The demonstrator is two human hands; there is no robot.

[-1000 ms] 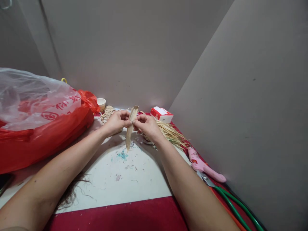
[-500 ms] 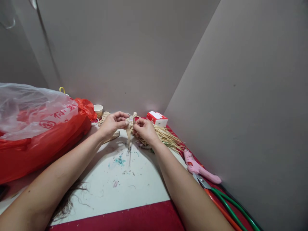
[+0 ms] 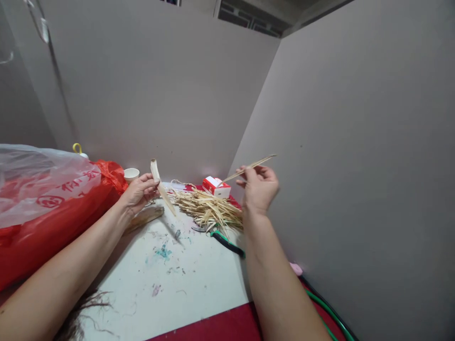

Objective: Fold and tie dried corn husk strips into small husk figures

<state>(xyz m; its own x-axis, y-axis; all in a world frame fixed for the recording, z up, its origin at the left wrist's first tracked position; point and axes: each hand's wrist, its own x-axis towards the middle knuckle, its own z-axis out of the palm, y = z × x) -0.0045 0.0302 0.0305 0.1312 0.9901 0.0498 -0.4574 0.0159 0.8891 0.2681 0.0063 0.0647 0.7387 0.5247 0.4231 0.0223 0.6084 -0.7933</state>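
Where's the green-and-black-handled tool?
In the head view, the tool lies on the near side of the straw pile, just left of the right forearm.

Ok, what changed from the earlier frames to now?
The hands have parted: the left hand has eased left, holding a broad, pale, fibrous strip; the right hand has swung right with a narrow, straw-coloured strip. More of a hand tool with a black-and-green handle now shows. In place: the heap of straw-coloured strips, the red-and-white rectangular box, the red-and-clear plastic bag.
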